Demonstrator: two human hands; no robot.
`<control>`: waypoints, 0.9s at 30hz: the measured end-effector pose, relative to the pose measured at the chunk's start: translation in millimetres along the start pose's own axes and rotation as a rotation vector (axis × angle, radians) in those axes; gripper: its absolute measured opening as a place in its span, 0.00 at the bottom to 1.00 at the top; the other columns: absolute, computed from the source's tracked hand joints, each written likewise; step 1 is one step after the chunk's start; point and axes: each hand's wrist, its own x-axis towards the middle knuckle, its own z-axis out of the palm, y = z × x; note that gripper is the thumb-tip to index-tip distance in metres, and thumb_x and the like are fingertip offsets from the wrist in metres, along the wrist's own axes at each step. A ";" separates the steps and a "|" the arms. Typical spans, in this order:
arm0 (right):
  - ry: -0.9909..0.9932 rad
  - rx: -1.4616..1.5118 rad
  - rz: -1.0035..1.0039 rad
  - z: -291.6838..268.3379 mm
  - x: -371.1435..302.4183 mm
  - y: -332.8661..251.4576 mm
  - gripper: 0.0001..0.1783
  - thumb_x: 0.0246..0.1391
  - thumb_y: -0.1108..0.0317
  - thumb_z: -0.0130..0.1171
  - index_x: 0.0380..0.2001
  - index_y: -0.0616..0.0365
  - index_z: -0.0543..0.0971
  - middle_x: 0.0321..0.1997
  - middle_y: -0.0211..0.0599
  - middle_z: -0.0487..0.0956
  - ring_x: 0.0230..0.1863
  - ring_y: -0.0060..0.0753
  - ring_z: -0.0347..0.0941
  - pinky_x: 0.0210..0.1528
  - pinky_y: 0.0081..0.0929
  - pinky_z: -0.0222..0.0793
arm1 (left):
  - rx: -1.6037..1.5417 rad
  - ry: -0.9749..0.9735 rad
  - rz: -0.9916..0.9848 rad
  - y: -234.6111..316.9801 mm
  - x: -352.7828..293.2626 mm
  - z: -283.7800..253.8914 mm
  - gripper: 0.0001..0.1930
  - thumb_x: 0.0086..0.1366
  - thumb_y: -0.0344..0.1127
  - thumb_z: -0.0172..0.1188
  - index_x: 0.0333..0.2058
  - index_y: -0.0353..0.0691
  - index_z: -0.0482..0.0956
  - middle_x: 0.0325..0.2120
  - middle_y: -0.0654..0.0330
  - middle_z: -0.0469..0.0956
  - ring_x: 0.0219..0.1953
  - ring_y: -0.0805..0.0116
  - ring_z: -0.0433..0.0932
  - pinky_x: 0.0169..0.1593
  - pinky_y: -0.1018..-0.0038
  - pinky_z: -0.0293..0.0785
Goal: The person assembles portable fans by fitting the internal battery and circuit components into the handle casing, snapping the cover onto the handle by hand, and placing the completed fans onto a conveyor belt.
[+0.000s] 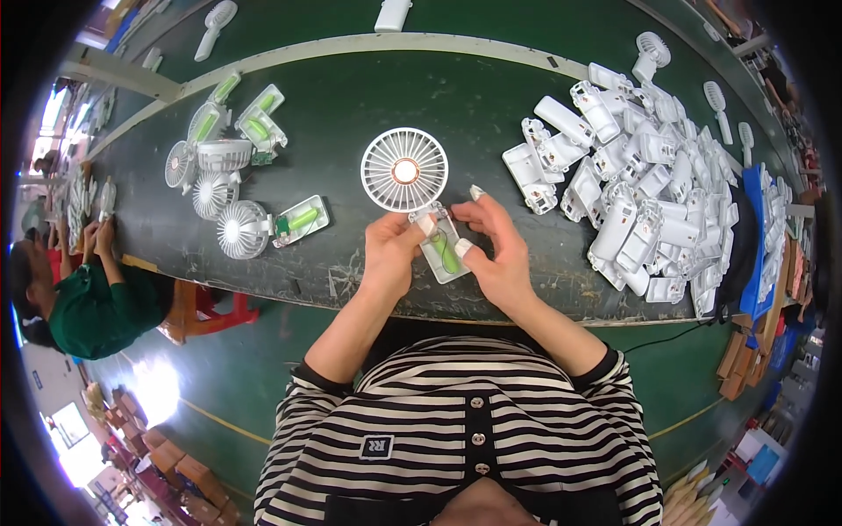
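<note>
A white handheld fan [405, 170] lies in front of me with its round grille pointing away. Its handle shell [445, 268] is uncovered, showing a green battery [449, 254] and thin wires. My left hand [391, 254] grips the fan at the neck, thumb pressed near the top of the handle. Beside the handle's right edge is my right hand [500, 252], fingers apart and curved, its thumb tip close to the battery. White covers are on some fingertips of both hands. Whether the right thumb touches the shell I cannot tell.
Several open fans with green batteries [241, 230] lie left on the dark green table [351, 96]. A large heap of white handle shells [645, 228] covers the right side. A pale rail [351, 44] crosses the back. Another person in a green top [105, 307] sits far left.
</note>
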 end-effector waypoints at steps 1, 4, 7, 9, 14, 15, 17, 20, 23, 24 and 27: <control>-0.009 -0.026 -0.030 -1.2 -1.0 -0.2 0.32 0.41 0.79 0.51 0.54 0.64 0.58 0.47 0.44 0.71 0.47 0.34 0.69 0.51 0.30 0.61 | -0.004 0.003 -0.005 1.9 -0.5 0.7 0.08 0.56 0.27 0.56 0.35 0.31 0.75 0.28 0.59 0.77 0.28 0.74 0.75 0.29 0.79 0.71; -0.018 0.000 -0.056 0.6 -1.8 -0.1 0.32 0.41 0.80 0.49 0.54 0.64 0.58 0.47 0.45 0.72 0.46 0.35 0.69 0.50 0.30 0.61 | 0.019 0.014 -0.020 4.3 -2.5 1.5 0.10 0.57 0.28 0.54 0.37 0.29 0.74 0.31 0.56 0.77 0.31 0.71 0.76 0.35 0.77 0.73; -0.027 0.027 -0.074 0.3 -1.7 1.8 0.32 0.40 0.81 0.48 0.54 0.64 0.58 0.46 0.45 0.72 0.45 0.35 0.70 0.49 0.30 0.62 | 0.036 0.008 -0.020 3.3 -2.5 0.5 0.10 0.57 0.27 0.55 0.37 0.29 0.74 0.30 0.57 0.77 0.31 0.72 0.76 0.35 0.77 0.73; -0.038 0.001 -0.096 0.2 -1.8 1.1 0.32 0.40 0.81 0.47 0.54 0.64 0.58 0.45 0.45 0.73 0.45 0.35 0.70 0.48 0.30 0.63 | 0.018 0.012 -0.016 3.4 -3.2 2.0 0.10 0.56 0.28 0.56 0.36 0.31 0.75 0.29 0.59 0.76 0.29 0.74 0.75 0.32 0.79 0.72; -0.109 -0.390 -0.253 -3.5 -2.1 -10.2 0.25 0.41 0.82 0.47 0.48 0.66 0.65 0.42 0.47 0.74 0.42 0.41 0.72 0.47 0.28 0.65 | 0.024 0.003 -0.020 -2.8 -1.4 -6.2 0.09 0.54 0.30 0.58 0.35 0.33 0.76 0.28 0.60 0.76 0.28 0.76 0.74 0.29 0.80 0.70; -0.142 -0.501 -0.295 -5.8 -1.8 -10.7 0.23 0.39 0.82 0.47 0.44 0.67 0.68 0.42 0.50 0.74 0.40 0.48 0.72 0.43 0.31 0.67 | 0.030 0.003 -0.016 -3.4 -0.8 -6.8 0.09 0.55 0.30 0.58 0.35 0.32 0.76 0.28 0.60 0.76 0.28 0.76 0.74 0.29 0.80 0.71; -0.161 -0.521 -0.340 -8.4 -2.5 -8.5 0.24 0.37 0.83 0.47 0.45 0.68 0.67 0.42 0.50 0.74 0.40 0.49 0.72 0.43 0.31 0.68 | 0.035 0.004 -0.014 -2.4 -1.8 -6.2 0.09 0.55 0.30 0.58 0.34 0.32 0.76 0.28 0.60 0.76 0.28 0.75 0.74 0.29 0.79 0.71; -0.135 -0.528 -0.483 -7.8 1.7 -7.0 0.27 0.35 0.84 0.47 0.46 0.69 0.67 0.42 0.52 0.73 0.38 0.50 0.71 0.40 0.33 0.68 | -0.005 -0.017 -0.027 4.1 -4.5 0.0 0.09 0.55 0.29 0.58 0.35 0.32 0.76 0.28 0.60 0.77 0.29 0.75 0.75 0.30 0.78 0.72; -0.107 -0.506 -0.582 -7.3 3.5 -5.1 0.28 0.33 0.84 0.47 0.46 0.70 0.67 0.42 0.54 0.72 0.36 0.50 0.71 0.38 0.34 0.68 | 0.007 -0.020 -0.028 7.4 -6.0 1.4 0.09 0.55 0.29 0.58 0.35 0.31 0.76 0.29 0.59 0.77 0.29 0.74 0.75 0.31 0.77 0.73; -0.120 -0.501 -0.583 -7.4 3.6 -3.9 0.28 0.33 0.85 0.47 0.46 0.70 0.67 0.43 0.54 0.72 0.36 0.50 0.71 0.38 0.35 0.68 | 0.009 -0.016 -0.031 7.9 -6.3 1.6 0.09 0.55 0.29 0.58 0.35 0.31 0.76 0.29 0.59 0.77 0.29 0.74 0.75 0.32 0.77 0.73; -0.154 -0.505 -0.581 -8.0 3.3 -2.5 0.28 0.32 0.85 0.48 0.45 0.70 0.67 0.43 0.54 0.72 0.36 0.50 0.71 0.39 0.34 0.68 | 0.014 -0.013 -0.035 8.2 -5.7 0.9 0.09 0.55 0.29 0.58 0.35 0.31 0.76 0.29 0.58 0.77 0.29 0.73 0.75 0.32 0.77 0.73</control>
